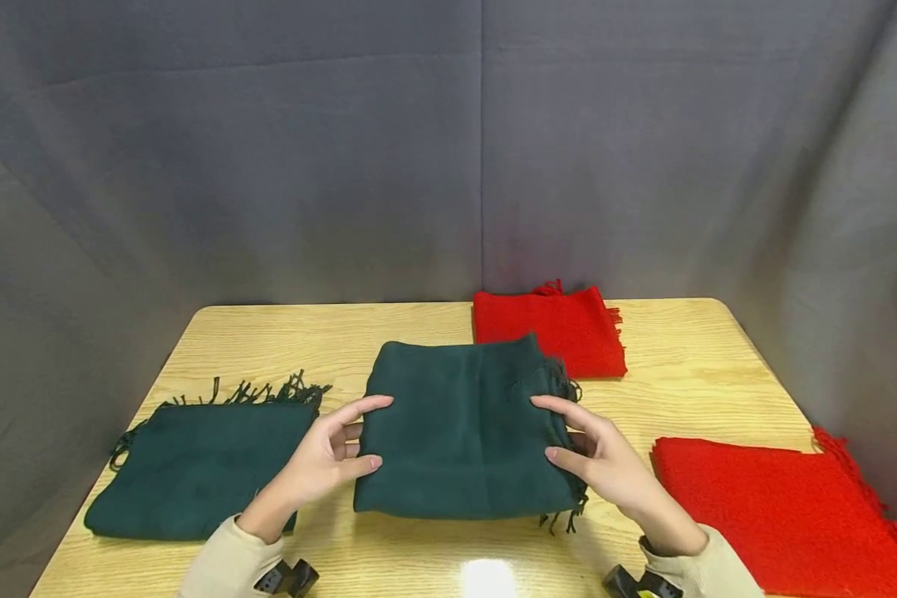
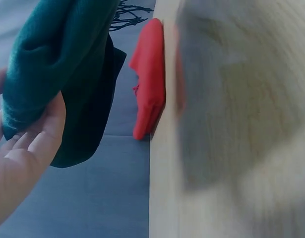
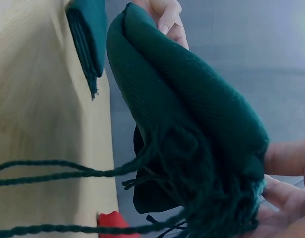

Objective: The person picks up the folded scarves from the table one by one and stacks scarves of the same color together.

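Between both hands a folded dark green scarf [image 1: 456,432] is held up above the table. My left hand [image 1: 329,453] grips its left edge, thumb and index finger on the near face and the other fingers behind. On the right edge, my right hand [image 1: 598,453] pinches the cloth in the same way, beside the dark fringe [image 3: 192,183] that hangs down there. Both wrist views show the green cloth [image 2: 48,64] off the tabletop, its folded layers drooping a little between the hands.
Another folded green scarf [image 1: 202,473] lies at the table's left, fringe toward the back. A folded red scarf [image 1: 553,332] sits at the back, right of centre, partly behind the held one. A larger red scarf [image 1: 777,515] lies front right. Grey curtains [image 1: 344,166] surround the wooden table [image 1: 269,340].
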`<state>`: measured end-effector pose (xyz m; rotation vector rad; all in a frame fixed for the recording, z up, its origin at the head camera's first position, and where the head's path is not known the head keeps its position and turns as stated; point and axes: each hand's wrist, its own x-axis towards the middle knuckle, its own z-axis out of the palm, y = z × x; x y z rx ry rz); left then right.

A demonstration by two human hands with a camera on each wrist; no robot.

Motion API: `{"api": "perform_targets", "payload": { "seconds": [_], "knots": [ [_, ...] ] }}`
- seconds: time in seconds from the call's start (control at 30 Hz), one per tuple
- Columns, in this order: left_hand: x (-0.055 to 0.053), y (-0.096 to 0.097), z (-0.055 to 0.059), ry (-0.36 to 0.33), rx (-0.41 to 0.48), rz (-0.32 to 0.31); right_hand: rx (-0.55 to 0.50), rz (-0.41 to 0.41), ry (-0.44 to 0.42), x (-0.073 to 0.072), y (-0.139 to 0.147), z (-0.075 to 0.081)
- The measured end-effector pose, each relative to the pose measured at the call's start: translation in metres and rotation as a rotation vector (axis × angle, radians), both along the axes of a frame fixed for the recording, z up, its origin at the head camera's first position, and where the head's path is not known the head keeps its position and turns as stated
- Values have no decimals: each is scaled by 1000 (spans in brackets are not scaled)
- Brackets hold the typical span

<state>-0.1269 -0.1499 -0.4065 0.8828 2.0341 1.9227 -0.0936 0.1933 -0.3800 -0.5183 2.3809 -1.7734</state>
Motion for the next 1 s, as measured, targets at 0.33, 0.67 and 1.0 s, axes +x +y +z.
{"api": "perform_targets", "payload": {
  "seconds": [0.33,0.67,1.0],
  "knots": [
    [9,4,-18,-142,-41,-27,-31,45,-72,8,2,-25],
    [16,7,-36,-214,-1,-55,-49,42,-116,13,5,-50],
    [18,8,-47,-233,-158,0,-84,23,-206,17,3,-68]
  ]
}}
